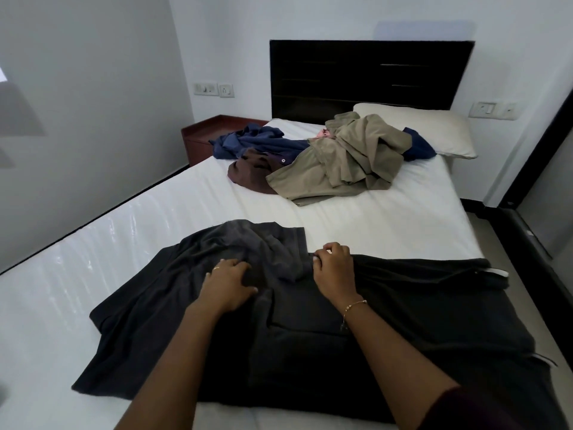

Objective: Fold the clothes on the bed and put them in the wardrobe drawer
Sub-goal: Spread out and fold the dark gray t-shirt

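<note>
A black garment (387,321) lies spread across the near end of the white bed (356,218), one part bunched up in grey folds near its far edge. My left hand (228,285) rests flat on the cloth beside the bunch, fingers spread. My right hand (335,268) has its fingers curled, pinching the garment's far edge. Farther up the bed lies a heap of unfolded clothes: a khaki piece (344,162), a navy piece (257,142) and a brown piece (248,175).
A cream pillow (434,128) leans at the dark headboard (369,76). A reddish-brown bedside table (210,135) stands at the far left corner. Walls close in on the left; a floor strip and a dark frame (533,231) run along the right.
</note>
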A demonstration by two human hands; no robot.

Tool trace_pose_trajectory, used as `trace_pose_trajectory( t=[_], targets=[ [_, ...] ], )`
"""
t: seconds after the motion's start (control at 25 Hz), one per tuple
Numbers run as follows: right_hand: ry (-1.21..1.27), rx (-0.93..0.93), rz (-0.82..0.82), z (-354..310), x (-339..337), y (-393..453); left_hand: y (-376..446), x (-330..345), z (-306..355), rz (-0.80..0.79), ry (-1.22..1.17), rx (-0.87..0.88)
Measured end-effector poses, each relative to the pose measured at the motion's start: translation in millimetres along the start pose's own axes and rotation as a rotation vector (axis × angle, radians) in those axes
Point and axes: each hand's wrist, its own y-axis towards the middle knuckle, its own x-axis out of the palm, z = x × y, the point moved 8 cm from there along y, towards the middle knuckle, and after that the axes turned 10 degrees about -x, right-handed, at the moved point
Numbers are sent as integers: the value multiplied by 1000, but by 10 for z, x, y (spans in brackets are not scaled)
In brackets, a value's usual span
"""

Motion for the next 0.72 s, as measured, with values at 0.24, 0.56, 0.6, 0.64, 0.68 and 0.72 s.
trace_pose_trajectory(
  t=[0.24,0.56,0.6,0.64,0.68,0.72],
  targets=[
    [205,381,-240,62,679,691,-7,142,47,-170,82,-1],
    [282,-236,575,-1560,-503,863,-1,-241,-431,-163,-1590,-534],
    [288,-429,546,-1879,-523,631,-28,-289,-549,-192,-1799,-584],
    [306,-591,470,-2127,-463,338,-63,-336,-664,-212,-1967,-618],
    [317,-716,382,-2299,-381,19,-119,-354,-762,-228,-2057,-654],
    [329,-807,302,-2390,-296,-275,-189,-355,-832,-244,-2060,-691]
  ],
)
